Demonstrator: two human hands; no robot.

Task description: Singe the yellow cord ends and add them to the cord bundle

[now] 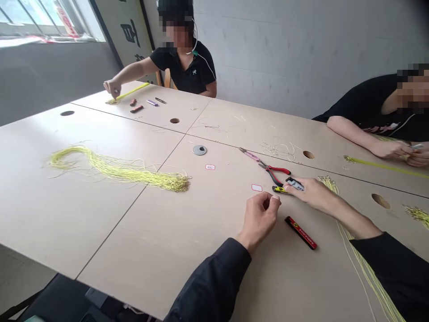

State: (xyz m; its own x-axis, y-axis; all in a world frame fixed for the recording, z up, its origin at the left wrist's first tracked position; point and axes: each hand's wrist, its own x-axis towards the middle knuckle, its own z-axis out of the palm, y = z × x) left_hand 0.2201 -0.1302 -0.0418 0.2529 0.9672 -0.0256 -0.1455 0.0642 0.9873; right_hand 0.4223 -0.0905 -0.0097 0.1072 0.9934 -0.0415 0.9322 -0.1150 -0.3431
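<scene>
Beside the right hand (pixel 310 193), red-handled pliers (pixel 274 172) and yellow lighter (pixel 280 190).

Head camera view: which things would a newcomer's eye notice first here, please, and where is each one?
Probably the long bundle of yellow cords first, curving across the left part of the table. Then perhaps the two hands at the right: the left hand with curled fingers, the right hand holding a small grey-and-black item. Just beyond them lie open red-handled pliers.
</scene>
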